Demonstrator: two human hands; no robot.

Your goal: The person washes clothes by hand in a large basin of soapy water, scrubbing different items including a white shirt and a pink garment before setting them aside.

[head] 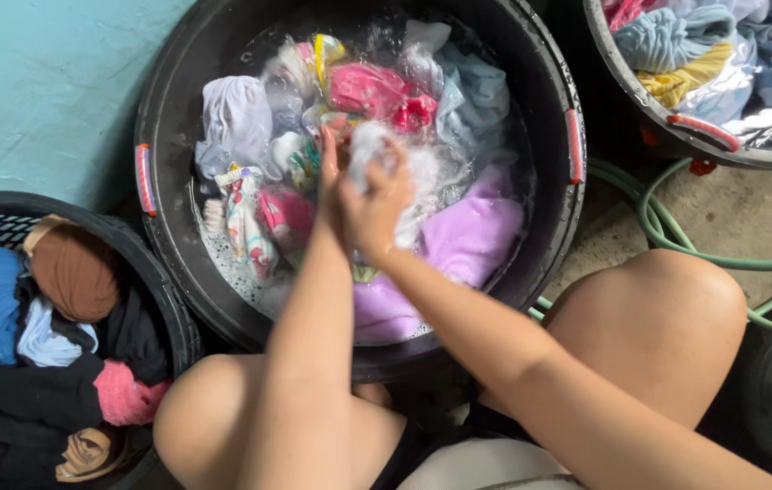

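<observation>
From the head camera, the person is squatting over a large black tub (pixel 177 100) of soapy water, both knees filling the lower frame and the torso cut off at the bottom edge. The right hand (pixel 378 207) is curling its grip around a small white garment (pixel 366 150), holding it just above the water at the middle of the tub. The left hand (pixel 329 177) is lying edge-on against the right one, mostly hidden behind it; its fingers are showing straight and pressed together, touching the same white garment, though whether they are pinching it cannot be told. The cloth itself is blurring into splashing foam, so its shape is hard to make out.

Around the hands, clothes are soaking in the tub: a lilac garment (pixel 472 231) to the right, a pink one (pixel 368 89) at the far side, a white one (pixel 236 118) to the left, and a patterned piece (pixel 245 213) near the left wall. Much of each is sinking under suds.

A dark basket (pixel 159 281) at the lower left is holding dry clothes, partly cropped. A second tub (pixel 676 136) at the upper right is cut off by the frame. A green hose (pixel 676 245) is running along the floor between it and the right knee.
</observation>
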